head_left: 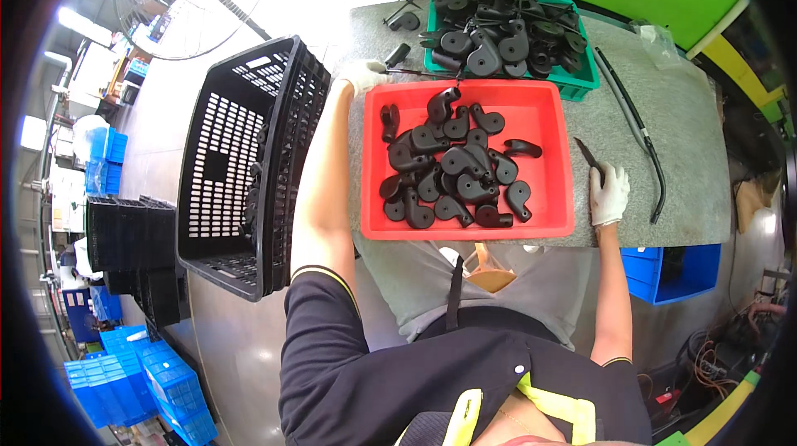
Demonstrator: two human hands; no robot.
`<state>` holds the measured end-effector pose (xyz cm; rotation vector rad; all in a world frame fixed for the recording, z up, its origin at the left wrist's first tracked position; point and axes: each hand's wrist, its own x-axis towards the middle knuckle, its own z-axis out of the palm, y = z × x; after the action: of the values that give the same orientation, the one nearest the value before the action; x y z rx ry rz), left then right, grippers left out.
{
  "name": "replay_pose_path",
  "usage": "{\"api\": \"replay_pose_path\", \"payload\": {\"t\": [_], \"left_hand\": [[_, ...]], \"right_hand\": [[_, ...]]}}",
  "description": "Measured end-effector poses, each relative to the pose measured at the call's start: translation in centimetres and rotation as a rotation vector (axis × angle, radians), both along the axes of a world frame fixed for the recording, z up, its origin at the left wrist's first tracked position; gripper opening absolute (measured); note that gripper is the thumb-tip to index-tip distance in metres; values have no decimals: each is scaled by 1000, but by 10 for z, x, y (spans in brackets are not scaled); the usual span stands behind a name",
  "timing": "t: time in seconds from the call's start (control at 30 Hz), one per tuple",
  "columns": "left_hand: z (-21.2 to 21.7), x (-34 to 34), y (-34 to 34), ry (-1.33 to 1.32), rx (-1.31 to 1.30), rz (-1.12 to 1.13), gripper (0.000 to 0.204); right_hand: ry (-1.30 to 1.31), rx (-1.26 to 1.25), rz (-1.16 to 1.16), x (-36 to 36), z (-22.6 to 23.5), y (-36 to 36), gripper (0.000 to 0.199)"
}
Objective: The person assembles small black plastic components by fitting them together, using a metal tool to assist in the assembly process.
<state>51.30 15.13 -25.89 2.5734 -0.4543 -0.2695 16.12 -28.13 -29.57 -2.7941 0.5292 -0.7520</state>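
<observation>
My left hand (364,76), in a white glove, is at the far left corner of the red tray (552,155). Its fingertips close at the end of a thin black strip (419,73) along the tray's back rim. A short black tube (397,54) lies just beyond those fingers. On the tabletop right of the tray, my gloved right hand (610,195) grips a slim dark knife (588,154), its tip pointing away and to the left. Several black plastic elbow-shaped parts (462,162) with round ends lie loosely in the tray.
Behind the tray, a green crate (585,77) is heaped with similar black parts (490,52). A bent black rod (635,126) lies on the grey table (689,155) at right. A black slotted crate (278,155) stands at left; a blue bin (672,272) sits below the table.
</observation>
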Motion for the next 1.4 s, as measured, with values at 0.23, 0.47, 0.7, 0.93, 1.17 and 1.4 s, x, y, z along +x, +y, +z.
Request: {"api": "replay_pose_path", "payload": {"t": [0.23, 0.47, 0.7, 0.93, 1.17, 1.4], "left_hand": [[14, 0, -4, 11, -32, -27, 28], [79, -71, -27, -293, -337, 214, 22], [111, -157, -56, -613, -522, 213, 13], [93, -219, -83, -523, -809, 312, 15], [101, -244, -86, -348, -979, 392, 15], [118, -240, -64, 90, -915, -75, 92]], "right_hand": [[-2, 9, -13, -2, -1, 2, 20], [-8, 31, -17, -8, 0, -4, 21], [-424, 27, 581, 22, 104, 76, 24], [-210, 419, 773, 116, 76, 167, 40], [-291, 250, 993, 135, 84, 175, 25], [-163, 481, 936, 98, 111, 158, 23]]}}
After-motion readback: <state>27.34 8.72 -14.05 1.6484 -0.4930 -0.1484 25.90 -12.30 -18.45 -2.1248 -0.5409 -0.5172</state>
